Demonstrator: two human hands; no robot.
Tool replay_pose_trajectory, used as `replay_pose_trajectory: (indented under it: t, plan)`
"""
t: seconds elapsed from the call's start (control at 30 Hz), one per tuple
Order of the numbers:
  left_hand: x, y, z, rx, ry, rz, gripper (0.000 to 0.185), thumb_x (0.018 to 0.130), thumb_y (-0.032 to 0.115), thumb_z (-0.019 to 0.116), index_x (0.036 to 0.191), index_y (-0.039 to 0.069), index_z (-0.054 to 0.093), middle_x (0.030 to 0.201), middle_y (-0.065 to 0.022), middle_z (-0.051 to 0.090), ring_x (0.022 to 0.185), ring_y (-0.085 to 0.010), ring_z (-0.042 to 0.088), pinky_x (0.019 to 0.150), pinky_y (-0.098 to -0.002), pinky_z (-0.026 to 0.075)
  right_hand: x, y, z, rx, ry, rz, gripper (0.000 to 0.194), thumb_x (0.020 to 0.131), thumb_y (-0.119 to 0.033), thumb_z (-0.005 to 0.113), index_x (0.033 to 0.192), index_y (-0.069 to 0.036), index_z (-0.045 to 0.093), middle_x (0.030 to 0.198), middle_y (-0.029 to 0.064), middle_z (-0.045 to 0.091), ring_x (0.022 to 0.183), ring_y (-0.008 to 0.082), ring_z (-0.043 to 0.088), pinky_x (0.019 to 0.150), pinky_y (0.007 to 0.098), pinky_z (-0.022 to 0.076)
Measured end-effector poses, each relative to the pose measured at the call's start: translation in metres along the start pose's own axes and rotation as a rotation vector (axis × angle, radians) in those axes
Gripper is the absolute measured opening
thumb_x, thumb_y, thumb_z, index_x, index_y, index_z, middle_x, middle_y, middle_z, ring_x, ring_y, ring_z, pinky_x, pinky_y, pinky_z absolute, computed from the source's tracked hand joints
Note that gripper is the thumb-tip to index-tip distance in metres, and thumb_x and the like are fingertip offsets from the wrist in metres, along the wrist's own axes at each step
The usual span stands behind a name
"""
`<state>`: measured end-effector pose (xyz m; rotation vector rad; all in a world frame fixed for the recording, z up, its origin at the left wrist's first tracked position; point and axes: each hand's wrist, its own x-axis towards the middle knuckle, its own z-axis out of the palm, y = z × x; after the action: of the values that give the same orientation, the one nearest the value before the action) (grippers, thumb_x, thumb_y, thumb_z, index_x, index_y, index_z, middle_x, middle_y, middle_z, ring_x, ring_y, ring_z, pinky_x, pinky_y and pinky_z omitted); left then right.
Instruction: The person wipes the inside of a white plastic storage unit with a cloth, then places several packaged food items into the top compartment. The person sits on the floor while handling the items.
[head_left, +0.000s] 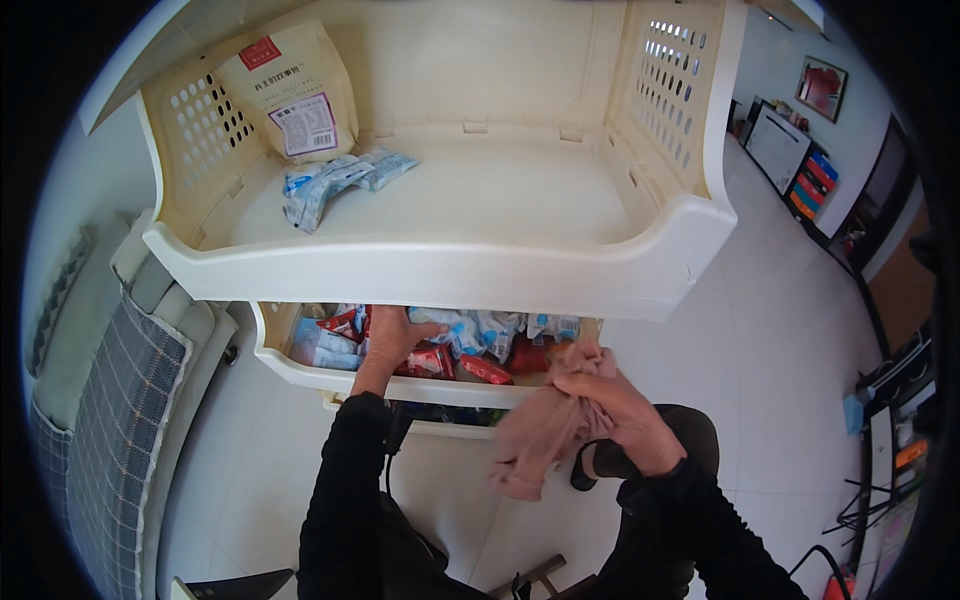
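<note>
My left hand (394, 341) reaches into the middle tier of a plastic storage rack (322, 373), among red and blue-white snack packets (424, 362). Its thumb points right and its fingertips are hidden, so I cannot tell whether it grips a packet. A crumpled pink cloth (536, 442) hangs from my right hand (619, 405), which is closed on it at the right front corner of that tier. Above, the top tier (442, 274) holds a large cream-coloured bag (300, 82) bearing writing and a few blue-white packets (330, 184) at its left.
Below lies a lower tier (454, 429) with dark contents. A sofa with a checked cover (124, 420) stands at the left. A wooden stool or chair part (540, 574) is near my legs. Shelving with assorted items (881, 450) lines the right side.
</note>
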<state>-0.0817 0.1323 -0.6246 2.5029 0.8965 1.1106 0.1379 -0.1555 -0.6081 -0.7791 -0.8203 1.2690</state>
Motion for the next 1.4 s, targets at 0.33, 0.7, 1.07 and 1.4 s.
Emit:
replay_pose_trajectory:
  t: [0.33, 0.7, 1.07, 1.4]
  plan:
    - [-0.055, 0.083, 0.004, -1.203, 0.314, -0.633, 0.052, 0.095, 0.035, 0.070, 0.131, 0.001, 0.055, 0.123, -0.0110, 0.063, 0.111, -0.0171, 0.058, 0.099, -0.0320, 0.045, 0.100, 0.045, 0.064, -0.183, 0.205, -0.372, 0.041, 0.087, -0.023, 0.075, 0.117, 0.001, 0.058, 0.111, 0.0124, 0.063, 0.103, 0.0263, 0.063, 0.091, 0.0365, 0.0516]
    - [-0.089, 0.118, -0.020, -1.632, 0.315, -0.466, 0.033, 0.101, 0.017, 0.051, 0.132, 0.005, 0.052, 0.125, -0.0067, 0.061, 0.112, -0.0182, 0.061, 0.098, -0.0344, 0.050, 0.123, 0.043, 0.083, -1.410, -0.084, -0.871, 0.046, 0.081, -0.024, 0.072, 0.123, -0.008, 0.062, 0.130, 0.0203, 0.056, 0.122, 0.0384, 0.052, 0.105, 0.0501, 0.0386]
    - [-0.103, 0.106, -0.028, -1.336, 0.273, -0.639, 0.035, 0.105, 0.017, 0.046, 0.139, 0.007, 0.048, 0.125, -0.0059, 0.060, 0.113, -0.0183, 0.061, 0.094, -0.0325, 0.054, 0.115, 0.053, 0.104, -1.003, -0.102, -1.152, 0.050, 0.071, -0.013, 0.082, 0.117, -0.004, 0.064, 0.113, 0.0125, 0.067, 0.106, 0.0354, 0.062, 0.092, 0.0430, 0.0501]
    - [-0.087, 0.102, -0.016, -0.662, 0.215, -0.420, 0.037, 0.097, 0.021, 0.062, 0.128, 0.001, 0.057, 0.116, -0.0096, 0.065, 0.098, -0.0184, 0.064, 0.083, -0.0289, 0.052, 0.117, 0.048, 0.081, -0.988, -0.113, -1.012, 0.052, 0.069, -0.012, 0.083, 0.118, -0.006, 0.065, 0.108, 0.0159, 0.070, 0.102, 0.0343, 0.067, 0.089, 0.0405, 0.0520]
